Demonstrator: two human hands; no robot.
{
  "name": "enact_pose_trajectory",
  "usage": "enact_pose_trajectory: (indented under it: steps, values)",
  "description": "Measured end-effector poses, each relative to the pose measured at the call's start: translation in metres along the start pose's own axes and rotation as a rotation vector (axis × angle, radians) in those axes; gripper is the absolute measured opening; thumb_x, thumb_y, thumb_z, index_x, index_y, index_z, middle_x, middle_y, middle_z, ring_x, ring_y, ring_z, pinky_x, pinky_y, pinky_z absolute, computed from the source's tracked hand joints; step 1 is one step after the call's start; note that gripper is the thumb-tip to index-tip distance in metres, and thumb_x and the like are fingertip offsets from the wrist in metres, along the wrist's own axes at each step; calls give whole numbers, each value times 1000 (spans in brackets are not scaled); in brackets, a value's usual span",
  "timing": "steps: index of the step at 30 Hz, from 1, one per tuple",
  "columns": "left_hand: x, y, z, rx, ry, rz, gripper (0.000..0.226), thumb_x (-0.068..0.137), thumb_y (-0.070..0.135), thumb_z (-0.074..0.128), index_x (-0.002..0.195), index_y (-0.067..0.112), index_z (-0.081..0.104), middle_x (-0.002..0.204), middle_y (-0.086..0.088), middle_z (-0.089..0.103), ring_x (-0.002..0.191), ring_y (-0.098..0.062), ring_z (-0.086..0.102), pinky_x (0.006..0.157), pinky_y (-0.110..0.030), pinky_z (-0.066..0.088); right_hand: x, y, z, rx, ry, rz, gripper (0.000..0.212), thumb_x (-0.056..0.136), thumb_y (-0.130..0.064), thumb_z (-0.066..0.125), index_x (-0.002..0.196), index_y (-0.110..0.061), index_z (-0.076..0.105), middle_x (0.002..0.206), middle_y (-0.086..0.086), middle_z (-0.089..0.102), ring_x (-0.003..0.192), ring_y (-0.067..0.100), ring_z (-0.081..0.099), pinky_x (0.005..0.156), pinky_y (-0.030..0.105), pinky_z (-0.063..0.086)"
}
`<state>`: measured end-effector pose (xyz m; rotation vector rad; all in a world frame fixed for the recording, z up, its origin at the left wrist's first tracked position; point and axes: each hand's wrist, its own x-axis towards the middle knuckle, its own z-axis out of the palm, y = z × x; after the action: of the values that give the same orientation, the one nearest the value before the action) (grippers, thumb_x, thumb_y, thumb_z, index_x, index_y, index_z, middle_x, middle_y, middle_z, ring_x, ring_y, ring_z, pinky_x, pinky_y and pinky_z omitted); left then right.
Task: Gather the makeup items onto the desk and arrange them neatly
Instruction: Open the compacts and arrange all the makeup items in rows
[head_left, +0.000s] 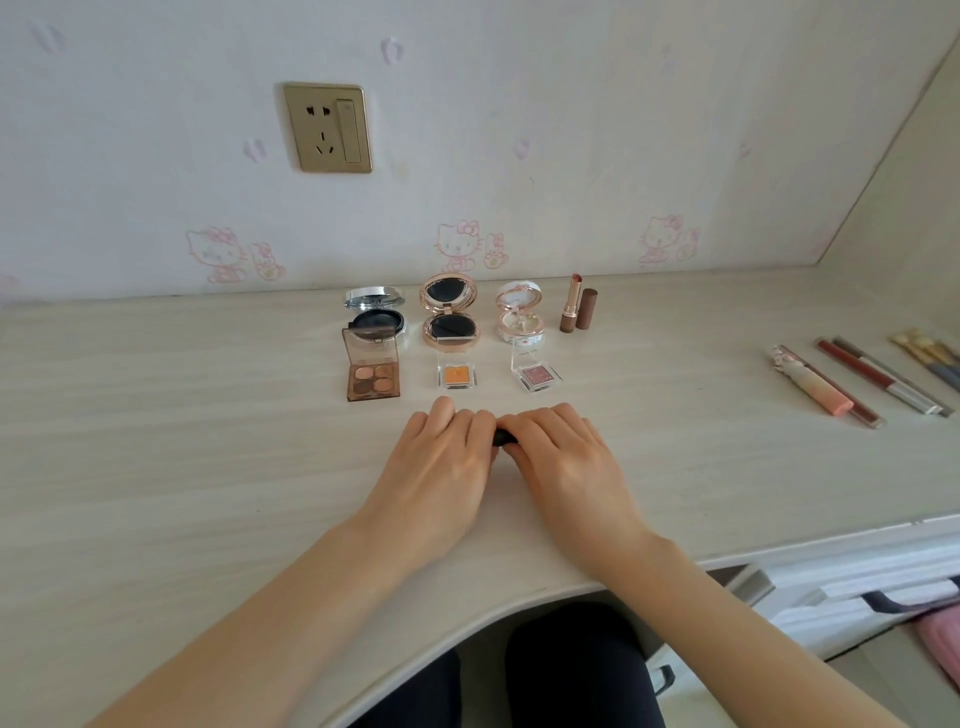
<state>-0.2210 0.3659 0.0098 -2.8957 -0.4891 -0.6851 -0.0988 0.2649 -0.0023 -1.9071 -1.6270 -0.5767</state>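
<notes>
I judge this a home bedroom: cartoon-cat wallpaper, a gold wall socket, and a pale wood-grain bench carrying open makeup compacts.

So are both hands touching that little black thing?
Touching. The head view shows the left hand and right hand closed over either end of the small black item, fingers wrapped directly on it.
</notes>
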Motion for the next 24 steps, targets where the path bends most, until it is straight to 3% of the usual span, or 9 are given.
enact_pose_trajectory:
  steps: [6, 10, 13, 18, 20, 24]
  values:
    - [2, -8, -1, -59, -66, -27, 34, 99, 35, 28, 101, 15, 55, 71, 2, 55, 78, -22, 41, 68, -37, 42, 1, -1, -3, 41, -28, 3, 14, 91, -7, 59, 102, -9, 68, 93, 4, 65, 77, 25, 56, 65, 38, 49]
    - [1, -13, 0, -105, -160, -54, 40, 96, 42, 28, 114, 17, 53, 92, 3, 54, 90, -21, 42, 78, -37, 42, 3, -1, -6, 135, -53, 43, 24, 90, -5, 59, 114, -7, 65, 99, 6, 65, 85, 27, 58, 72, 40, 51]
    - [0, -12, 1, -227, -149, -109, 40, 95, 42, 29, 118, 17, 50, 101, 6, 54, 95, -19, 40, 83, -36, 39, 2, -1, -9, 250, -58, 120, 33, 90, -5, 59, 123, -10, 59, 99, 0, 61, 89, 23, 56, 78, 33, 49]
    - [-1, -13, -1, -455, -14, -226, 11, 97, 19, 40, 101, 15, 49, 81, 17, 40, 87, -16, 39, 80, -35, 38, 1, 5, -10, 397, 31, 291, 22, 88, -10, 62, 107, -20, 57, 92, -14, 54, 85, 2, 50, 75, 7, 36]
    - [-1, -15, -1, -511, 1, -267, 8, 98, 16, 40, 98, 14, 48, 83, 11, 47, 87, -18, 40, 79, -34, 39, 2, 7, -11, 475, 87, 372, 23, 85, -9, 62, 100, -26, 56, 89, -11, 56, 82, 1, 50, 71, 6, 37]
    - [-1, -13, 1, -678, -1, -337, 9, 100, 24, 39, 97, 22, 48, 85, 10, 52, 89, -13, 44, 72, -22, 34, 4, 8, -12, 534, 108, 422, 23, 84, -6, 62, 96, -26, 58, 88, -6, 58, 80, 7, 52, 66, 17, 43]
